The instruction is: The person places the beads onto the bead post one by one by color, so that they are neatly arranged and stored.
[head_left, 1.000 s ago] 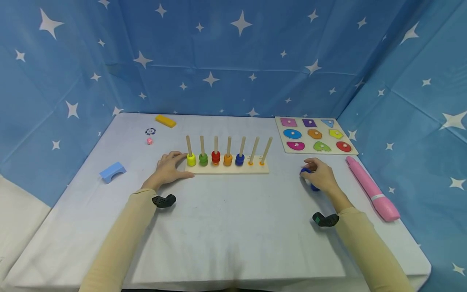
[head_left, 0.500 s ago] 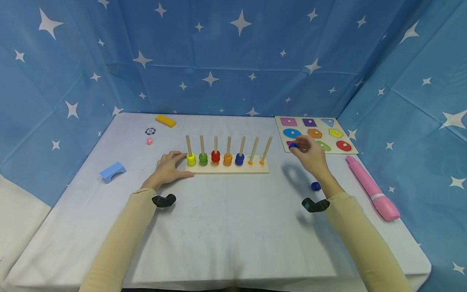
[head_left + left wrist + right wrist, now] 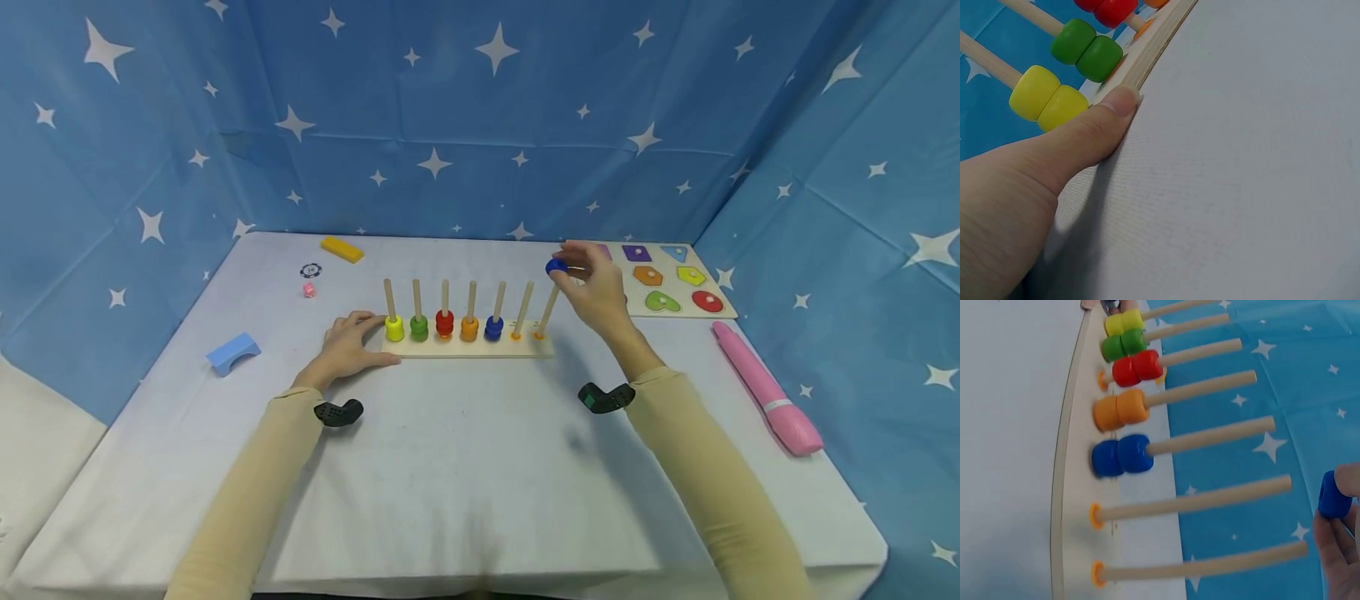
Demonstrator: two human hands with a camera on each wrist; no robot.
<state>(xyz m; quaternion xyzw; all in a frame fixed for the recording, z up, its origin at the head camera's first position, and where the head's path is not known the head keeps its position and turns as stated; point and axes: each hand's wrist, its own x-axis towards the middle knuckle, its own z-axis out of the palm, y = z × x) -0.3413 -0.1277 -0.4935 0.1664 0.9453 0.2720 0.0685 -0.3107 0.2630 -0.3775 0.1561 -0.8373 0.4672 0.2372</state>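
Blue star-printed cloth hanging behind and to both sides, white tabletop [image 3: 465, 467] spreading out below. Sitting near the middle of it: a wooden peg board [image 3: 472, 343] with seven upright pegs, the five on the left each carrying stacked beads in yellow, green, red, orange and blue, the last two bare.

Left hand [image 3: 347, 346] lying flat beside the board's left end, fingers straight, thumb [image 3: 1100, 125] pressing against the wooden edge (judging by that contact, steadying the base so it does not slide).

Right hand [image 3: 596, 287] raised off the tabletop, fingertips pinching a blue bead [image 3: 556, 266] just above and beside the tip of the rightmost peg [image 3: 549, 308]. Bead's hole facing out toward the peg row in the right wrist view [image 3: 1334, 495], probably turned that way for lining up with a peg; not yet touching any.

Lying further off: shape puzzle [image 3: 667, 279] behind the right hand, pink marker [image 3: 761, 387] at the right edge, blue arch block [image 3: 232, 352], yellow block [image 3: 342, 247], a poker chip [image 3: 311, 270] and a small pink die [image 3: 307, 289] to the left.
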